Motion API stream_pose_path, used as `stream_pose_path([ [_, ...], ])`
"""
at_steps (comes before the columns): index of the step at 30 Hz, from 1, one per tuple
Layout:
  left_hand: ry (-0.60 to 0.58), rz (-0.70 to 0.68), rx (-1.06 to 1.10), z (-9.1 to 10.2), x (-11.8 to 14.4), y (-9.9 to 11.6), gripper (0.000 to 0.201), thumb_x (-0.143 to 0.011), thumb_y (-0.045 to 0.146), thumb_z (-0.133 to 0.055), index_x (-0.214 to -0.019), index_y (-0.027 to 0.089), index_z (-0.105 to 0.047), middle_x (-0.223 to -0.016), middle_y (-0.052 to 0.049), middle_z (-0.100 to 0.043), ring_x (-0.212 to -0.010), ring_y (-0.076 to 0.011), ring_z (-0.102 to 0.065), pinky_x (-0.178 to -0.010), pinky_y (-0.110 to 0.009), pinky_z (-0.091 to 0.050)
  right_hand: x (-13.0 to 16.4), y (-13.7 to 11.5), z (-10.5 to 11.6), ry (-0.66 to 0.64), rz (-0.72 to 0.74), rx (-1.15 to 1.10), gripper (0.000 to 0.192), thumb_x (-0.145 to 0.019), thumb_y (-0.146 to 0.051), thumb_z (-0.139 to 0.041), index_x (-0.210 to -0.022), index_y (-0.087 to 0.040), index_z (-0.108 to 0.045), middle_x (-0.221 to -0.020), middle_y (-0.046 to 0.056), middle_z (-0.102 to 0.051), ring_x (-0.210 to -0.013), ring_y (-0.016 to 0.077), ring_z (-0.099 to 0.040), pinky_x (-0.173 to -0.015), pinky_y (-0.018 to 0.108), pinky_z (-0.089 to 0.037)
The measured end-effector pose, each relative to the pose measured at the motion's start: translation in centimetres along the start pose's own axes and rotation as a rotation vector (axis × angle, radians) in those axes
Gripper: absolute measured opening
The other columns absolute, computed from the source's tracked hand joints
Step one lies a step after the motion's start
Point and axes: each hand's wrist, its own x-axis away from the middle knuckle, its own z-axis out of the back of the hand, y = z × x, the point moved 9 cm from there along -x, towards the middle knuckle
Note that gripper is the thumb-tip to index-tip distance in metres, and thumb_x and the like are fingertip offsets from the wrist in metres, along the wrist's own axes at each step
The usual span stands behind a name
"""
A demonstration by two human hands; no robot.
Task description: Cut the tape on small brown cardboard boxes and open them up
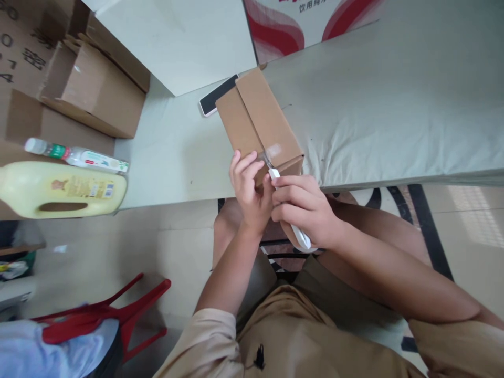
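A small brown cardboard box [264, 115] sits at the table's front edge, its top flaps meeting in a seam with a piece of clear tape near the close end. Wrapped round the white handle of a box cutter [273, 172], my right hand [303, 207] points the blade at the taped end of the seam. My left hand [250, 184] grips the near left corner of the box, fingers on its top. Part of the cutter's handle is hidden by my right fingers.
A white device with a dark panel [220, 94] lies behind the box. At left are a yellow jug [23, 184], a plastic bottle [79, 156] and open cartons [98, 89]. A white box [189, 42] and a red-and-white carton [307, 26] stand behind. A red stool [129, 315] is on the floor.
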Motion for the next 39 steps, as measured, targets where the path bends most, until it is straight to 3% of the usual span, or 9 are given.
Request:
stream_pose_path([
  [6,-0.035,-0.018,-0.025,0.1,-0.2,0.3,0.024,-0.105,0.031,-0.043,-0.12,0.021,-0.06,-0.125,-0.009,-0.066,-0.14,-0.0237,-0.053,-0.12,-0.052,-0.041,-0.1,-0.6,0.4,0.042,-0.008,0.072,0.016,-0.094,-0.012,-0.055,-0.081,-0.021,-0.06,-0.089,0.002,-0.069,-0.116,0.0193,-0.061,-0.087,0.036,-0.043],
  [13,-0.034,0.033,-0.023,-0.1,0.3,-0.4,0.027,-0.106,0.032,-0.041,-0.122,0.021,-0.059,-0.129,-0.009,-0.065,-0.144,-0.0234,-0.049,-0.122,-0.051,-0.04,-0.6,-1.4,-0.4,-0.043,0.067,0.197,0.024,-0.101,-0.014,-0.047,-0.08,-0.02,-0.058,-0.088,-0.001,-0.072,-0.115,0.0158,-0.061,-0.08,0.036,-0.037],
  [20,-0.013,-0.017,0.004,-0.1,0.4,-0.4,0.03,-0.107,0.033,-0.035,-0.121,0.021,-0.059,-0.128,-0.008,-0.065,-0.141,-0.022,-0.051,-0.125,-0.052,-0.036,-0.9,-1.4,-0.5,-0.069,0.1,0.191,0.031,-0.103,-0.016,-0.04,-0.08,-0.02,-0.06,-0.09,0.001,-0.072,-0.112,0.0167,-0.061,-0.069,0.034,-0.035],
  [30,-0.097,0.034,-0.003,0.0,0.1,-0.3,0.024,-0.105,0.027,-0.041,-0.119,0.021,-0.059,-0.131,-0.01,-0.065,-0.144,-0.0237,-0.049,-0.125,-0.055,-0.035,-1.2,-1.2,-0.9,-0.041,0.084,0.168,0.03,-0.102,-0.014,-0.042,-0.078,-0.019,-0.059,-0.085,0.003,-0.067,-0.111,0.018,-0.061,-0.075,0.031,-0.045],
  [39,-0.005,-0.019,-0.033,0.1,0.0,-0.4,0.022,-0.105,0.031,-0.042,-0.114,0.024,-0.061,-0.122,-0.007,-0.07,-0.134,-0.0202,-0.06,-0.121,-0.051,-0.045,-1.5,-0.4,-1.4,0.009,0.019,0.177,0.024,-0.098,-0.011,-0.047,-0.078,-0.02,-0.057,-0.085,0.005,-0.064,-0.107,0.0189,-0.06,-0.08,0.032,-0.052],
])
